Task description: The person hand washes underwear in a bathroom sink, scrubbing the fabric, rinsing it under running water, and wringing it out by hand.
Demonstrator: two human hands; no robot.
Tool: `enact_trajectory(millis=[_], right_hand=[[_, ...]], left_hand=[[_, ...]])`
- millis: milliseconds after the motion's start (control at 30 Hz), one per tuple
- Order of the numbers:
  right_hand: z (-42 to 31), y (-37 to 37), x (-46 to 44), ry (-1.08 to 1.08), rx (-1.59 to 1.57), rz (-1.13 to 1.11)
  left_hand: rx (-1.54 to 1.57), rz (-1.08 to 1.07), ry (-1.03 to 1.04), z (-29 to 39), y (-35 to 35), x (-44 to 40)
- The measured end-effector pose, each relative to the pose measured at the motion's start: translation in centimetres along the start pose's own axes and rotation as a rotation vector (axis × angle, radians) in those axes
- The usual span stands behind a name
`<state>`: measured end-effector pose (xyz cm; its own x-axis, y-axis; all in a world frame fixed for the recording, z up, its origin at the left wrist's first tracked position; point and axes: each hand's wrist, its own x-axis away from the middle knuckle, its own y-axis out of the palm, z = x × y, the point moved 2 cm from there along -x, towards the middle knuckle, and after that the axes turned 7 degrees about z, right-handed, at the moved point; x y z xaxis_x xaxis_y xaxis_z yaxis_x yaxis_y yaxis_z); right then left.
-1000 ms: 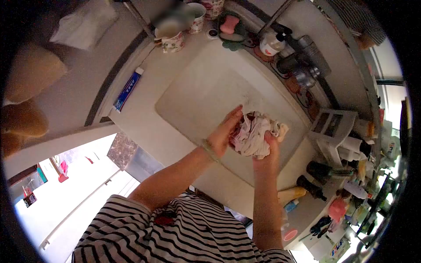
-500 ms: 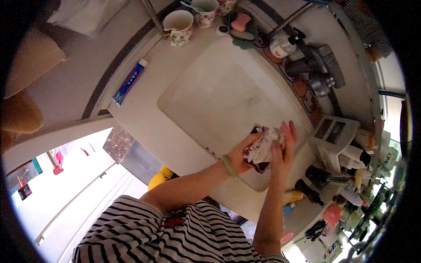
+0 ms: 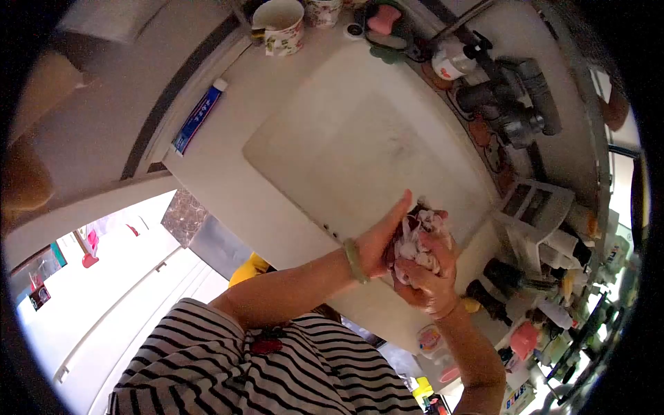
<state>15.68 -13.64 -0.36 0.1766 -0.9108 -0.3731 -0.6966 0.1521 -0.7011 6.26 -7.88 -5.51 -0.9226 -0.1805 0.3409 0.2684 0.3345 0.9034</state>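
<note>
A wet-looking, crumpled bundle of cloth [image 3: 418, 245], whitish with dark reddish parts, is squeezed between my two hands over the near right part of the sink [image 3: 332, 131]. My left hand [image 3: 380, 242], with a pale green bangle at the wrist, cups the cloth from the left, its thumb pointing up and away. From the right and near side, my right hand [image 3: 434, 283] presses on the bundle with curled fingers. Folds of cloth show between the fingers. The undersides of both hands and of the cloth are hidden.
A blue toothpaste tube [image 3: 199, 117] lies on the left counter. Floral cups [image 3: 283, 43] and a soap dish with pink soap [image 3: 382, 21] stand at the back. To the right are a pump bottle [image 3: 449, 62], a hair dryer [image 3: 515, 104], a white drawer box [image 3: 532, 207] and brushes [image 3: 508, 277].
My right hand has turned and moved nearer to me, its fingers now curled over the cloth instead of stretched upward. The cloth bundle is more squeezed. The view has shifted slightly.
</note>
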Motion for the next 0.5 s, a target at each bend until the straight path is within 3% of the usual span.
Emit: enact_trajectory(millis=[133, 200, 267, 367, 433, 467, 500], right_hand=[[0.2, 0.8, -0.6, 0.066, -0.046, -0.066], [0.1, 1.1, -1.2, 0.031, 0.057, 0.070], [0.3, 1.6, -1.5, 0.079, 0.083, 0.044], [0.9, 2.4, -1.9, 0.152, 0.120, 0.040], [1.1, 2.9, -2.3, 0.179, 0.116, 0.045], [1.3, 3.1, -2.6, 0.221, 0.147, 0.049], [1.5, 3.3, -2.8, 0.262, 0.179, 0.053]], left_hand=[[-0.008, 0.106, -0.025, -0.6, -1.1, -0.6], [0.038, 0.142, 0.019, -0.5, -1.1, -0.9], [0.083, 0.190, 0.075, -0.3, -1.6, -0.9], [0.193, 0.062, 0.108, -0.3, -3.3, -1.6], [-0.137, 0.162, 0.398, -0.5, -4.4, -1.8], [-0.134, 0.168, 0.398, -0.3, -4.1, -1.9], [0.082, 0.169, 0.307, -0.2, -4.0, -2.1]])
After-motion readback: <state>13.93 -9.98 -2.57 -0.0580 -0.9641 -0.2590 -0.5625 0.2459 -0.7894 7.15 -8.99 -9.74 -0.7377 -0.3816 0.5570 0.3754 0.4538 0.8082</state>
